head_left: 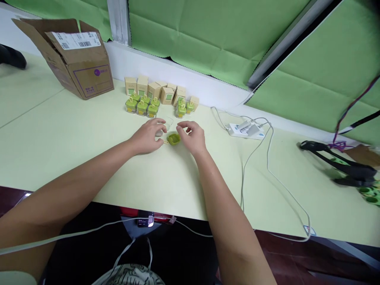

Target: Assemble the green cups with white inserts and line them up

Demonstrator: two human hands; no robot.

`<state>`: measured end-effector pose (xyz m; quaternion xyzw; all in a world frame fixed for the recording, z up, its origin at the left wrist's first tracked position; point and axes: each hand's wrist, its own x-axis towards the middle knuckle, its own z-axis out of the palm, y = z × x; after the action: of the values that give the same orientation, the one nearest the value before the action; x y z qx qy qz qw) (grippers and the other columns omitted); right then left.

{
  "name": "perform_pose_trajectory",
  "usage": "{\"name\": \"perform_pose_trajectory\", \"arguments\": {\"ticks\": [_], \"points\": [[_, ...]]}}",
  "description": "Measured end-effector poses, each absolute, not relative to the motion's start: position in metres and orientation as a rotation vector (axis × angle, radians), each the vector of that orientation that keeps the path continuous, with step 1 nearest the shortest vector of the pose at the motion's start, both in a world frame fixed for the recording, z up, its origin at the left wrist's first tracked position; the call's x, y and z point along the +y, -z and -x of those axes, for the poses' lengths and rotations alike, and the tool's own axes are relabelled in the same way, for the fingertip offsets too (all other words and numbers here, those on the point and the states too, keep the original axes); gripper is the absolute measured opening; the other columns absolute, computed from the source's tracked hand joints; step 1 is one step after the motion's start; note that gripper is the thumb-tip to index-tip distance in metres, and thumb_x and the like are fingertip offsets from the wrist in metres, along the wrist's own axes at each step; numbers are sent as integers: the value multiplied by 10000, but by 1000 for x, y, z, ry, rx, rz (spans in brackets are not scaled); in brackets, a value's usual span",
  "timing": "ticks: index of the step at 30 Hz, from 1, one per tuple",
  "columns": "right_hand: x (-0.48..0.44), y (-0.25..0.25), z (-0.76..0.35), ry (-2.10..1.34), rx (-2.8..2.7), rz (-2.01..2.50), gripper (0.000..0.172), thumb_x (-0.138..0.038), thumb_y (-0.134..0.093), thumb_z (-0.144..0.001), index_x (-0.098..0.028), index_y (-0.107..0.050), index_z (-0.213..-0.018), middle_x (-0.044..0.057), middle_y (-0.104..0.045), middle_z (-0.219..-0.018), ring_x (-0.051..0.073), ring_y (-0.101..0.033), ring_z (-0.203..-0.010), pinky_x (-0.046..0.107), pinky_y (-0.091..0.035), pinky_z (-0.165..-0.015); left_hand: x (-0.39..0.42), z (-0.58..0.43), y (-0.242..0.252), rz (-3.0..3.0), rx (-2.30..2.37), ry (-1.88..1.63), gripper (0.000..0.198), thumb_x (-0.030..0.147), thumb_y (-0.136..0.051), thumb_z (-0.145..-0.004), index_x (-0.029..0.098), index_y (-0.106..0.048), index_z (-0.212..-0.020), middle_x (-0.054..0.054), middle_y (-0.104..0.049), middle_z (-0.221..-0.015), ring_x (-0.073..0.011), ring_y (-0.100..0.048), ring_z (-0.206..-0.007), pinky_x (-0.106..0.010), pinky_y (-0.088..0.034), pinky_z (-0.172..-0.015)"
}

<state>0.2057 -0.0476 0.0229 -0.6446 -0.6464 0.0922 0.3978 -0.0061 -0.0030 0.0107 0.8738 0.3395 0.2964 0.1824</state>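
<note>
Between my hands a small green lid [173, 139] lies on the table, its hollow side facing up and a yellow loop at its left. My left hand [148, 137] rests just left of the lid with fingers curved and apart. A small whitish piece [159, 133] shows between its thumb and fingers; whether they touch it I cannot tell. On the lid's right, my right hand [192, 138] hovers with bent fingers, thumb and index slightly apart. Behind the lid stands a clear container [169, 123], faint against the table.
Several green-lidded clear jars [142, 107] stand in groups before a row of small cardboard boxes [154, 90]. An open carton [89, 77] sits at the back left. Rightward are a power strip [246, 131] with trailing cables and a black device [344, 164].
</note>
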Motion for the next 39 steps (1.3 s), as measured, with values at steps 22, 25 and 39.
{"name": "perform_pose_trajectory", "arguments": {"ticks": [22,25,39], "points": [[-43,-20,-211,-258,-1337,1621,273,-343,-496,-953,-184,-639,-1123,53,-695,-969,160,-603,-778,278,-495,-778,-20,-2,-17,-2720,685,-951,304,272,-539,-960,247,-654,-1241,-58,-670,-1345,-273,-542,-1285,-462,-400,-1111],[-38,-12,-216,-303,-1283,1632,244,-348,-514,-927,-177,-672,-1000,47,-688,-921,148,-577,-722,278,-485,-745,-26,-9,-10,-2917,490,-685,374,155,-429,-995,247,-646,-1285,-52,-663,-1390,-273,-540,-1261,-437,-424,-1041],[-38,-8,-205,-343,-1330,1506,223,-382,-584,-878,-194,-695,-927,26,-684,-847,140,-549,-658,291,-475,-690,-23,-5,-9,-2788,425,-688,220,179,-494,-989,201,-661,-1130,-79,-704,-1084,-240,-595,-1080,-425,-462,-1001]]}}
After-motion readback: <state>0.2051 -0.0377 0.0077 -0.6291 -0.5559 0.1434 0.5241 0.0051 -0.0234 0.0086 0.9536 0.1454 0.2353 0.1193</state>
